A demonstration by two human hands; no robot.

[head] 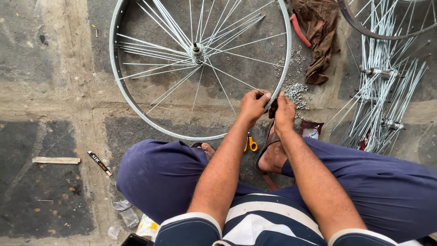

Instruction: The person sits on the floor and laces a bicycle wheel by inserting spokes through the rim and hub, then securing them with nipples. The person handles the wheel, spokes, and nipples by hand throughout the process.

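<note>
Rough, stained concrete floor [54, 91] fills the view from above, with a person seated on it, knees spread in dark blue trousers. Lying flat on the floor in front of the knees is a silver bicycle wheel rim [119, 86], its thin spokes fanning from a central hub [197, 51]. Both hands meet at the rim's near right edge. The left hand [253, 105] is pinched closed on the end of a spoke where it reaches the rim, seemingly to steady it. The right hand [284, 110], just beside it, is closed around a small dark tool I cannot identify, held against the rim at the same spot. Just beyond the rim's right edge lies a scatter of small metal nipples [296, 91], within easy reach. Farther right of the rim are a brown rag [321, 36] and bundles of loose spokes with hubs [382, 91]. Orange-handled scissors [250, 144] lie just below the rim, between the knees.
</note>
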